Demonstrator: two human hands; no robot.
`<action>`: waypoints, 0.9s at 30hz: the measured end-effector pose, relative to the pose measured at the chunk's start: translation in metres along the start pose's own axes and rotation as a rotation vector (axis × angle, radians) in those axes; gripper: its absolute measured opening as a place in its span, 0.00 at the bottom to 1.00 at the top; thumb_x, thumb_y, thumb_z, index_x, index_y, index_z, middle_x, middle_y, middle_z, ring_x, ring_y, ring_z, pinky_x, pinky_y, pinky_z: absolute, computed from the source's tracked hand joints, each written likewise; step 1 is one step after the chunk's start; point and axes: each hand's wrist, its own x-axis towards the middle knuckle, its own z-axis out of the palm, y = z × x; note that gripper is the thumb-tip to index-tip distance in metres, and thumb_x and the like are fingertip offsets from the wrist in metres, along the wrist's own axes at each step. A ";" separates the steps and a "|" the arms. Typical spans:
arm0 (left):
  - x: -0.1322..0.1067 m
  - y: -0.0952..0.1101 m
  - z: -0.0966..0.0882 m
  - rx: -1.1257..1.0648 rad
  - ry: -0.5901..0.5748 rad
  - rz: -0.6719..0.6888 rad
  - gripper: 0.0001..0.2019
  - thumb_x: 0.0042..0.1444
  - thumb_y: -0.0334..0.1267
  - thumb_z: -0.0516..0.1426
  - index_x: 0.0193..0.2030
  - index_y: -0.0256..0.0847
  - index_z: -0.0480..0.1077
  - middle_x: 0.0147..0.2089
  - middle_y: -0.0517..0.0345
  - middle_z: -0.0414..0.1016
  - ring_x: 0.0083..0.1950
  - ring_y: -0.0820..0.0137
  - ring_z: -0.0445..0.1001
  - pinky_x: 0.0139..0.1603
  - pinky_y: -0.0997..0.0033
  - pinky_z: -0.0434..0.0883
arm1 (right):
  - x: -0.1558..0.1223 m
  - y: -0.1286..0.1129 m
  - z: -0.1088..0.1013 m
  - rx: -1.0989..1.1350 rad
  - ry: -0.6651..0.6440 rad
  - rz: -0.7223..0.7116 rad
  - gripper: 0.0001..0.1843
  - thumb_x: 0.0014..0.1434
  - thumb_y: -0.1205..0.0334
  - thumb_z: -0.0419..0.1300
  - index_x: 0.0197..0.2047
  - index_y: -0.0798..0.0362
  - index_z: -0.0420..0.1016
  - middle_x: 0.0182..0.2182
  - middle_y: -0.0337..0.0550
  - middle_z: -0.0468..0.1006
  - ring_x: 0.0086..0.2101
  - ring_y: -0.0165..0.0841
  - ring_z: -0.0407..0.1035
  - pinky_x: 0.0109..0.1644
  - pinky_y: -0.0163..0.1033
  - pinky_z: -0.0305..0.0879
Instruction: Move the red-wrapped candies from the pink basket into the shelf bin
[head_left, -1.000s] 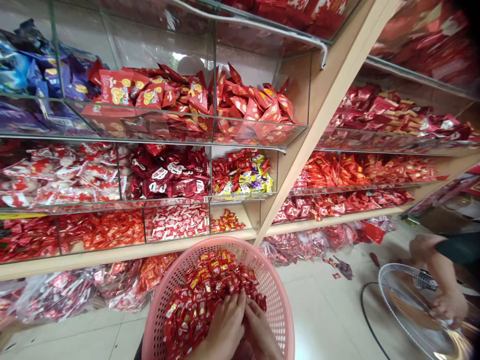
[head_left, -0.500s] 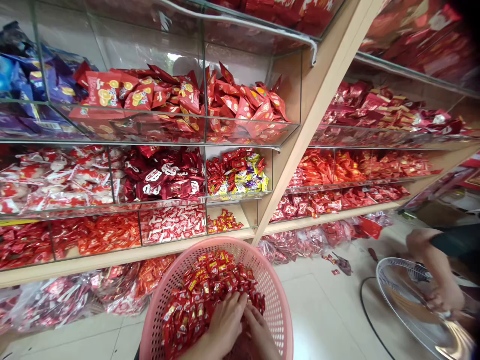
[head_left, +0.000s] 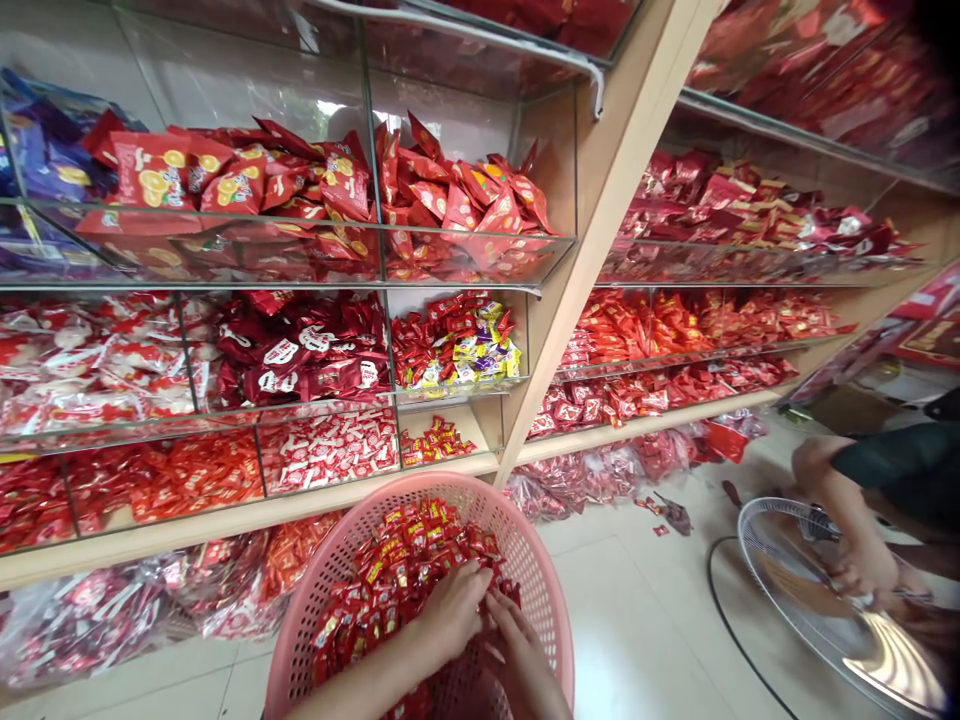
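Observation:
A pink perforated plastic basket (head_left: 551, 610) stands on the floor in front of me, holding a pile of small red wrapped candies (head_left: 397, 565). Inside it, my left hand (head_left: 457, 605) is closed, its fingers curled over candies and the fingertips partly hidden. My right hand (head_left: 517, 635) faces it with bent fingers, cupped around the same cluster. Red wrappers show between the two hands. Just below them lies a darker hollow in the pile, with the basket's holes visible.
Wooden shelving with glass-fronted bins (head_left: 322, 440) of red-wrapped sweets rises ahead. Clear bags (head_left: 90, 610) of sweets lie beneath the lowest shelf. At right, another person's hand (head_left: 866, 565) grips a fan's wire guard (head_left: 757, 580), with a black cable (head_left: 720, 620) on the floor.
My hands have drawn slightly apart at the wrists, and the hollow between them shows more. The view has shifted a little to the right. The other person's hand stays at the fan.

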 end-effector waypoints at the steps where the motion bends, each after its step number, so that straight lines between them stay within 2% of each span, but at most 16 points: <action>1: 0.006 -0.002 -0.002 0.001 0.008 -0.006 0.26 0.48 0.30 0.54 0.57 0.38 0.63 0.61 0.45 0.64 0.62 0.60 0.61 0.60 0.65 0.61 | -0.001 -0.002 0.000 0.023 -0.008 0.030 0.29 0.33 0.46 0.70 0.39 0.49 0.76 0.34 0.44 0.80 0.33 0.36 0.73 0.34 0.37 0.66; 3: 0.019 -0.006 -0.007 0.009 0.038 -0.020 0.25 0.49 0.33 0.56 0.57 0.39 0.63 0.61 0.45 0.64 0.62 0.59 0.61 0.60 0.63 0.61 | -0.005 -0.007 -0.002 0.044 -0.006 0.051 0.31 0.32 0.46 0.71 0.41 0.49 0.75 0.41 0.45 0.78 0.38 0.37 0.72 0.39 0.38 0.67; 6: 0.040 -0.008 -0.016 0.038 0.100 -0.027 0.26 0.49 0.39 0.59 0.57 0.40 0.63 0.60 0.46 0.66 0.62 0.57 0.60 0.61 0.60 0.58 | -0.009 -0.010 -0.007 -0.017 0.038 -0.003 0.33 0.32 0.48 0.72 0.43 0.49 0.74 0.48 0.46 0.75 0.44 0.40 0.69 0.42 0.39 0.66; 9: 0.058 -0.005 -0.019 0.081 0.146 -0.018 0.24 0.49 0.39 0.60 0.54 0.37 0.66 0.57 0.44 0.68 0.61 0.56 0.61 0.61 0.59 0.56 | -0.011 -0.011 -0.015 -0.072 0.054 -0.048 0.34 0.33 0.48 0.71 0.46 0.48 0.73 0.46 0.47 0.76 0.47 0.40 0.67 0.43 0.39 0.66; 13: 0.075 0.004 -0.012 0.129 0.175 -0.047 0.18 0.49 0.39 0.60 0.48 0.38 0.70 0.52 0.45 0.72 0.57 0.54 0.63 0.58 0.56 0.60 | -0.012 -0.013 -0.027 -0.079 0.083 -0.086 0.34 0.33 0.48 0.72 0.45 0.47 0.72 0.42 0.46 0.78 0.44 0.39 0.69 0.42 0.39 0.66; 17: 0.082 0.008 -0.002 0.146 0.175 -0.081 0.17 0.47 0.38 0.62 0.45 0.40 0.71 0.51 0.47 0.73 0.57 0.54 0.63 0.58 0.55 0.61 | -0.012 -0.015 -0.035 -0.061 0.080 -0.094 0.34 0.31 0.48 0.72 0.44 0.48 0.73 0.41 0.47 0.78 0.40 0.40 0.71 0.39 0.41 0.67; 27: 0.079 0.000 0.001 0.131 0.157 -0.082 0.29 0.45 0.37 0.62 0.56 0.34 0.63 0.60 0.42 0.64 0.63 0.51 0.58 0.63 0.56 0.56 | -0.011 -0.013 -0.035 -0.076 0.032 -0.094 0.32 0.34 0.46 0.71 0.44 0.49 0.74 0.44 0.48 0.77 0.41 0.40 0.71 0.41 0.42 0.67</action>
